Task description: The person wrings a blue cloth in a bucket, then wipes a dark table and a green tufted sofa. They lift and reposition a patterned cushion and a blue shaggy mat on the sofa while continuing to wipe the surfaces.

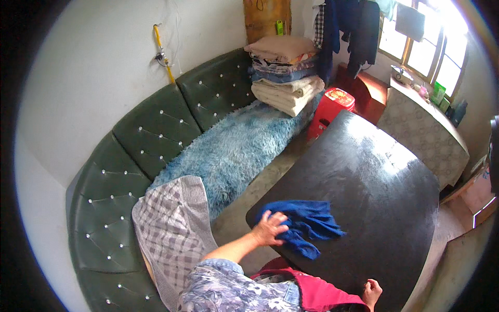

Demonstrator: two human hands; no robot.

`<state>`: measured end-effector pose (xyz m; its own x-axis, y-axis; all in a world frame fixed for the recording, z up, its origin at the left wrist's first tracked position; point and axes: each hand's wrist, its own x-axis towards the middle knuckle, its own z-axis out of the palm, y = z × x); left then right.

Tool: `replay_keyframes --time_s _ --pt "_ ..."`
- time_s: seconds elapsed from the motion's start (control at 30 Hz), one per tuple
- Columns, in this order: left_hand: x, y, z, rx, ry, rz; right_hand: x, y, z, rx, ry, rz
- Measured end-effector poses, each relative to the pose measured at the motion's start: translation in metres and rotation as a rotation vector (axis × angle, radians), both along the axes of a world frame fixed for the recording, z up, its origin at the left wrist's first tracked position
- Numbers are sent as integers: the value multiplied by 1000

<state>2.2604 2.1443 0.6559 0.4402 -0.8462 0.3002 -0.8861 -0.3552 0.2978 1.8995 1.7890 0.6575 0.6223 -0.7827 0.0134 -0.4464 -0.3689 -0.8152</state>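
A blue cloth (312,220) lies crumpled on the dark tabletop (374,218), near its left edge. My left hand (271,228) presses on the cloth's left part with the fingers spread; whether they grip the fabric cannot be told. At the table's near edge, low in the view, is my right hand (372,291), its fingers curled and no object visible in it. A red apron (327,292) hangs between my body and the table, close to the right hand.
Left of the table stands a green tufted sofa (113,218) with a blue shaggy cover (234,148) and a checked cloth (175,230). Folded blankets (288,89) are stacked at its far end. A red bin (335,105) stands beyond the table, near a cabinet (425,136) by the window.
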Motion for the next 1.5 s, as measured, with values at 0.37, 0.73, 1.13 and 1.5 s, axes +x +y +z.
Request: replay_keyframes --time_s 0.37,0.73,1.13,1.5 --pt "-2 -115 12 -121 -125 475 54 20 -46 377 -6 194" --pt "-51 -78 98 -968 1379 157 252 86 5 818 54 543" --pt "83 141 220 -1440 965 512 400 385 95 2098 18 858" --pt "98 268 137 -198 164 599 545 492 87 2016 -280 1123"
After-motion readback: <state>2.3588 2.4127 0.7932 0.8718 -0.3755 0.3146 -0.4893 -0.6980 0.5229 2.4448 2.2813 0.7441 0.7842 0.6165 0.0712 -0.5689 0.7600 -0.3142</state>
